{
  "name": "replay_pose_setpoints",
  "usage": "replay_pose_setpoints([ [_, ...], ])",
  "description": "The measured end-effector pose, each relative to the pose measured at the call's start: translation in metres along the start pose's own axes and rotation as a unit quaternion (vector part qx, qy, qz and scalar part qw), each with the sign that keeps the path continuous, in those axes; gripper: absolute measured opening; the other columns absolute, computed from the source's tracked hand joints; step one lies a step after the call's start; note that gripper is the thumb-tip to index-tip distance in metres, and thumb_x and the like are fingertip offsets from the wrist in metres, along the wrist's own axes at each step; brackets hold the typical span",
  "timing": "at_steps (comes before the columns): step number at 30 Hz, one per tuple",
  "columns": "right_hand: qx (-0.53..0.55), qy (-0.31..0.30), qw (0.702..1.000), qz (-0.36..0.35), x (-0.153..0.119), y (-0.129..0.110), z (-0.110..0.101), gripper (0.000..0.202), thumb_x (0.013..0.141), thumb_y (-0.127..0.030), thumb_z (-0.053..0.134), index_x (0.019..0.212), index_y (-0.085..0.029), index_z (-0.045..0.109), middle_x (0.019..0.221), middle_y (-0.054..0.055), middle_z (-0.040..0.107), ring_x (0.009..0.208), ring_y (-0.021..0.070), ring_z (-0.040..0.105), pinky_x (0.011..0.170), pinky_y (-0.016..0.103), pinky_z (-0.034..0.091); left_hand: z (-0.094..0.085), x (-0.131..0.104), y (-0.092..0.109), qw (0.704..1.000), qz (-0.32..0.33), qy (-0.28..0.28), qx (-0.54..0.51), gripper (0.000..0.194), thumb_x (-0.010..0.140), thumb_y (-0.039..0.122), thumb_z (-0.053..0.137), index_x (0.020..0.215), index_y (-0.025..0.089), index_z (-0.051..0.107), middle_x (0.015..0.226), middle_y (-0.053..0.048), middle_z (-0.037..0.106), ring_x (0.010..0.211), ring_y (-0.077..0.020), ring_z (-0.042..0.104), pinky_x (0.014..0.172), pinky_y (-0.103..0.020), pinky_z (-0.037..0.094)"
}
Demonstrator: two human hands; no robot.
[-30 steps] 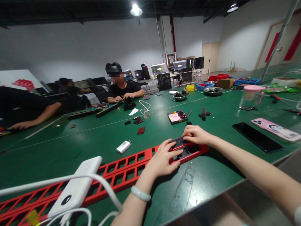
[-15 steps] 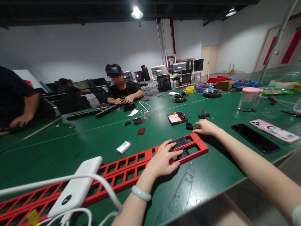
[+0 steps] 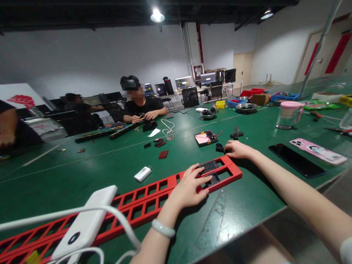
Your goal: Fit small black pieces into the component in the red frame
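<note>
A long red lattice frame (image 3: 172, 182) lies across the green table, with black plastic modules (image 3: 209, 167) set in its right end. My left hand (image 3: 189, 185) rests over that end, fingers spread, the tips touching the modules. Just beyond the frame's far right corner is my right hand (image 3: 238, 149). Its fingertips are closed round a small black part, mostly hidden by them. Beside those fingers lies another black piece (image 3: 219, 147). Across the left part of the frame lies a white power bank (image 3: 90, 216) with a white cable (image 3: 82, 209).
A white charger plug (image 3: 142, 174) and dark red pieces (image 3: 163, 154) lie behind the frame. Farther back is a box with wires (image 3: 205, 138). Two phones (image 3: 297, 160) and a pink-lidded cup (image 3: 286, 115) stand right. A co-worker (image 3: 141, 106) handles parts across the table.
My right fingers have moved in and closed on a small black part near the frame's corner. My left hand stays on the frame. The person at far left has shifted leftward.
</note>
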State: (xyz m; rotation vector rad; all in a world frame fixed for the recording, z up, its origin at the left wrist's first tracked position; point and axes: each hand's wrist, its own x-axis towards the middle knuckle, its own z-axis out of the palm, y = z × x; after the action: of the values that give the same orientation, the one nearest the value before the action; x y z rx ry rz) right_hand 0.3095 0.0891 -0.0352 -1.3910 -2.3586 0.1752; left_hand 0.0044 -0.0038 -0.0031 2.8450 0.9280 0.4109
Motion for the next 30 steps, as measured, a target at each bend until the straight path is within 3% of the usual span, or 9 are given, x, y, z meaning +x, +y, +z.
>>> replay_pose_setpoints([
  [11,0.045,0.082,0.996,-0.004,0.0,-0.013,-0.006,0.021,0.067,-0.032,0.065,0.073,-0.015,0.054,0.083,0.005,0.051,0.072,0.0147,0.051,0.066,0.027,0.044,0.001,0.001,0.001,1.0,0.002,0.007,-0.007,0.043,0.076,0.027,0.062,0.119,0.026,0.057,0.134,-0.008,0.042,0.131,-0.0316,0.022,0.103,-0.053,0.028],
  [16,0.162,0.103,0.981,-0.021,-0.007,-0.046,-0.022,0.024,0.067,-0.032,0.067,0.077,-0.015,0.053,0.085,0.004,0.054,0.074,0.014,0.054,0.066,0.027,0.047,0.001,0.0,0.001,1.0,0.004,0.008,-0.003,0.043,0.076,0.026,0.061,0.119,0.026,0.057,0.135,-0.007,0.041,0.131,-0.0314,0.022,0.104,-0.052,0.027],
  [19,0.271,0.065,0.959,-0.046,-0.012,-0.074,-0.032,0.038,0.064,-0.032,0.07,0.094,-0.016,0.052,0.093,0.004,0.057,0.079,0.0142,0.057,0.07,0.028,0.049,0.0,0.0,0.002,1.0,0.007,0.006,0.0,0.044,0.075,0.025,0.061,0.119,0.026,0.057,0.135,-0.007,0.041,0.131,-0.0315,0.022,0.104,-0.053,0.027],
  [22,0.295,-0.014,0.952,-0.077,-0.019,-0.092,-0.032,0.047,0.061,-0.03,0.072,0.103,-0.016,0.053,0.097,0.004,0.058,0.084,0.0154,0.058,0.075,0.029,0.049,-0.001,0.0,0.005,1.0,0.008,0.009,0.0,0.051,0.074,0.023,0.06,0.124,0.025,0.052,0.136,-0.007,0.04,0.131,-0.0313,0.021,0.104,-0.053,0.027],
  [25,0.271,-0.041,0.958,-0.084,-0.026,-0.092,-0.022,0.043,0.059,-0.03,0.074,0.096,-0.015,0.059,0.093,0.005,0.059,0.082,0.0157,0.058,0.074,0.029,0.049,0.0,0.001,0.01,1.0,0.008,0.012,0.003,0.057,0.075,0.021,0.058,0.129,0.025,0.045,0.138,-0.007,0.038,0.132,-0.0305,0.021,0.105,-0.052,0.025],
  [30,0.267,-0.02,0.961,-0.065,-0.038,-0.077,-0.005,0.046,0.058,-0.035,0.076,0.097,-0.016,0.063,0.097,0.006,0.058,0.086,0.0173,0.056,0.074,0.029,0.047,0.002,0.002,0.015,1.0,0.016,-0.005,0.017,0.055,0.072,0.017,0.057,0.125,0.028,0.05,0.14,-0.005,0.035,0.132,-0.0318,0.019,0.107,-0.054,0.019],
])
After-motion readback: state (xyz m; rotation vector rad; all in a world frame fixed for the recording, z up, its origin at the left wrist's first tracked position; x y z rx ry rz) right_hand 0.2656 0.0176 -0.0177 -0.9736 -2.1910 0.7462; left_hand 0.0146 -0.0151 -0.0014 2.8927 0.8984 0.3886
